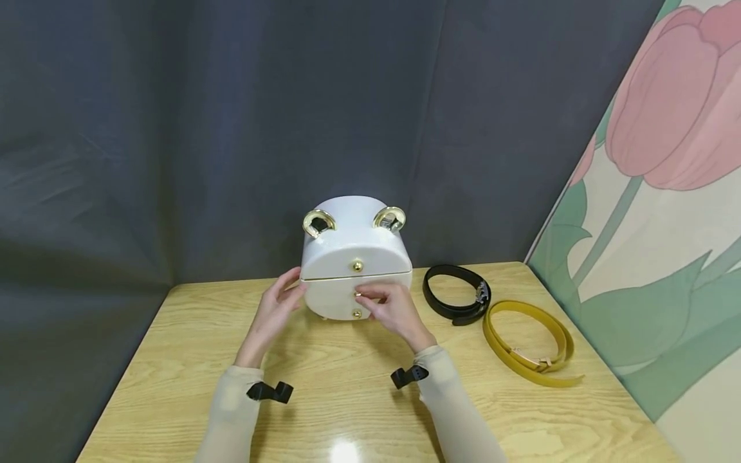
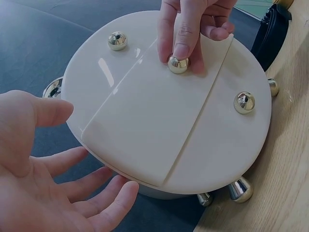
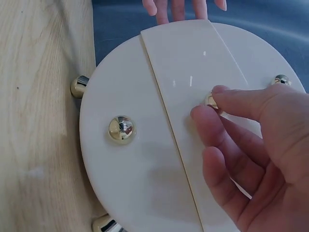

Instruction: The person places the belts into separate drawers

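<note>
A white rounded jewelry box (image 1: 330, 262) with two gold ring ears on top stands on the table. Its front is split into bands, each bearing a round gold knob. In the right wrist view, the thumb and fingertips of my right hand (image 3: 260, 145) pinch the gold knob (image 3: 211, 101) of the middle drawer (image 3: 169, 63). My left hand (image 1: 274, 310) is at the box's left side, fingers extended. In the left wrist view, its fingertips lie along the rim of the front, and the thumb points toward the box's edge.
Right of the box lies a coiled black belt (image 1: 434, 297) with a silver buckle. Nearer the table's right edge is a coiled yellow belt (image 1: 496, 347). A dark curtain (image 1: 324, 116) hangs behind the wooden table (image 1: 191, 360), and a tulip-painted wall (image 1: 654, 257) stands at the right.
</note>
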Motion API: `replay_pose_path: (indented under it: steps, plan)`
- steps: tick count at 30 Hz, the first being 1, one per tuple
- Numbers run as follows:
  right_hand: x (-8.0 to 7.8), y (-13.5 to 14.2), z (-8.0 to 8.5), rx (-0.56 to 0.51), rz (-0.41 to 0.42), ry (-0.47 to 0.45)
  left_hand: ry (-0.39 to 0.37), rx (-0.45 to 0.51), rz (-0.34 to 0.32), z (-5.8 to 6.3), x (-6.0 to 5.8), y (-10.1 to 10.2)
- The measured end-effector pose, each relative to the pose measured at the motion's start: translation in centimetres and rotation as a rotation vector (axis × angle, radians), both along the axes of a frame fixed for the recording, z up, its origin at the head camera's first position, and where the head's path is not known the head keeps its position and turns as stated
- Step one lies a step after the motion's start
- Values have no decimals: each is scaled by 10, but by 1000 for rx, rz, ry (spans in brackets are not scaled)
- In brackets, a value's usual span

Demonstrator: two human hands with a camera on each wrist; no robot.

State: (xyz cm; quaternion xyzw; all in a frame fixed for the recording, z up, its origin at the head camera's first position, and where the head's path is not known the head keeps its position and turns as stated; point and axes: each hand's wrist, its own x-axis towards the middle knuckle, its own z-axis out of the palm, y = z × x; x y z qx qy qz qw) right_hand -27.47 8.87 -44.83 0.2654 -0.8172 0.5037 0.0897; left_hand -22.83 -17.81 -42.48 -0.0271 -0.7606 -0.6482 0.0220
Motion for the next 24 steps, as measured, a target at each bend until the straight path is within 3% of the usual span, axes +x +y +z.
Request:
replay_pose_path:
  steps: [14,24]
  plan:
    - [10,6,5,3,14,-39,8,-3,-2,1,0,4]
    - [17,1,5,19,6,7,8,-10,12,1,1,1]
